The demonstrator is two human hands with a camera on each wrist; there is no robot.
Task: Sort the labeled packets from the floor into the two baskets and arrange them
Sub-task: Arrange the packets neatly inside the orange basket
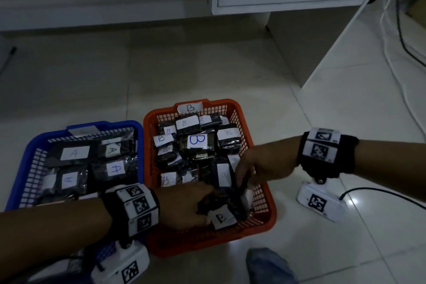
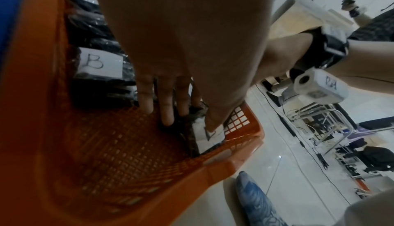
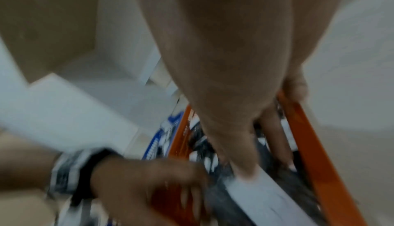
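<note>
Tidying, we pinched a B packet (image 1: 221,217) in left hand (image 1: 182,206), right hand (image 1: 258,166) gripping another packet (image 1: 242,188) upright to fit orange basket (image 1: 265,212)

Your right hand (image 3: 241,128) presses its thumb on a white-labeled packet (image 3: 262,201) inside the orange basket (image 3: 315,145); your left hand (image 3: 153,187) is blurred beside it.

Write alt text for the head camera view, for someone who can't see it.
Both hands, left hand and right hand, handle dark B-labelled packets inside an orange basket. Beside it, a blue basket holds A-labelled packets.
</note>
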